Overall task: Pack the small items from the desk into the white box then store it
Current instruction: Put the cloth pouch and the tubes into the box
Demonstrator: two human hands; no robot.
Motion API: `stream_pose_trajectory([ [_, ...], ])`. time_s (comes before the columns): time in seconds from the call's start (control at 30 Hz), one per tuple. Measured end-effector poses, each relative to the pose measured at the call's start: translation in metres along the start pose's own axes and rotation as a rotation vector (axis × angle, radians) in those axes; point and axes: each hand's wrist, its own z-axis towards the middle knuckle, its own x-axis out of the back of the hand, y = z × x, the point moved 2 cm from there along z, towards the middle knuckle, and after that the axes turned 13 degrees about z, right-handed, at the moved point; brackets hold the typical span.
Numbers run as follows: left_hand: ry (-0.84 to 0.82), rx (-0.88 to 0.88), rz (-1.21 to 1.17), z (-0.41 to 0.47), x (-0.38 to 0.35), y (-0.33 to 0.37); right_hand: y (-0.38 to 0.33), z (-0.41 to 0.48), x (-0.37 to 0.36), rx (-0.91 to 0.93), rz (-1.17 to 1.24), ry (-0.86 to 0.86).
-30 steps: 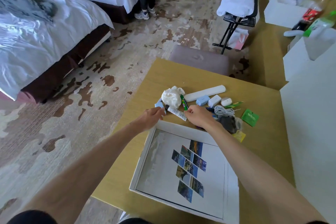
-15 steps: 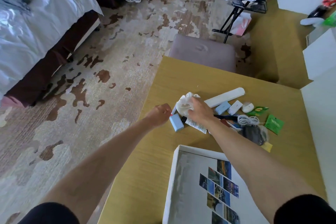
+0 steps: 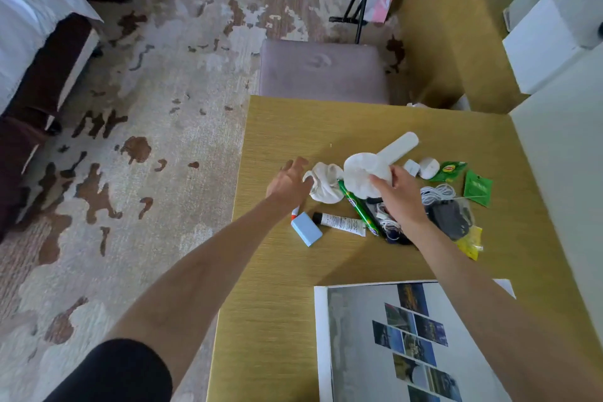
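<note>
Here, the right hand (image 3: 396, 192) had its fingers curled round a white cloth bundle (image 3: 357, 174), gripped at the near side. The left hand (image 3: 288, 181) lay spread wide, holding nothing, at the left edge of a crumpled white cloth (image 3: 324, 186) (contact likely, not certain).

Between the hands: a green tube (image 3: 357, 209). Just behind the left wrist: a light blue block (image 3: 306, 228) and a white squeeze tube (image 3: 341, 223). Beyond the right hand's fingers: a long white case (image 3: 399, 148). To its right: a coiled white cord (image 3: 437, 192), a dark pouch (image 3: 450, 219) and green sachets (image 3: 478, 186).

The white box (image 3: 321, 336) sat on the desk (image 3: 277, 271) nearer the person than both hands, under the right forearm. Whether it stood open I could not tell.

Handling, as judged: both cloths light, soft and compressible, unlikely to slip, nothing fragile. Bunch each at its middle so no loose end trails. The tubes and case are stiffer and smoother, so pinch those across the width.
</note>
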Motion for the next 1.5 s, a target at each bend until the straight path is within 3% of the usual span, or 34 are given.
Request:
stream_pose_trajectory([
  [0.2,-0.179,0.113,0.129,0.033,-0.011,0.018,0.011,-0.015,0.025,-0.106,0.139,0.142],
  [0.4,-0.185,0.117,0.230,0.034,-0.020,0.025,0.010,-0.034,0.040,-0.107,0.162,0.158],
  [0.5,-0.183,0.129,0.144,0.031,-0.022,0.025,0.007,-0.043,0.048,-0.110,0.189,0.164],
  [0.6,-0.074,0.138,-0.008,0.024,-0.017,0.028,0.000,-0.051,0.056,-0.103,0.229,0.157],
  [0.77,0.042,0.198,-0.195,-0.008,0.007,0.036,-0.015,-0.065,0.062,-0.041,0.264,0.046],
  [0.87,0.066,0.263,-0.494,-0.041,0.024,0.053,-0.023,-0.074,0.064,-0.005,0.293,-0.059],
  [0.93,0.039,0.296,-0.805,-0.070,0.035,0.068,-0.027,-0.082,0.066,0.000,0.322,-0.131],
  [1.03,-0.112,0.129,-1.058,-0.113,0.039,0.091,-0.033,-0.095,0.072,0.000,0.360,-0.228],
  [1.2,-0.154,0.171,-1.106,-0.166,0.020,0.121,-0.038,-0.115,0.092,0.039,0.352,-0.363],
  [1.5,-0.149,0.149,-0.957,-0.242,-0.005,0.163,-0.017,-0.149,0.120,-0.012,0.335,-0.518],
])
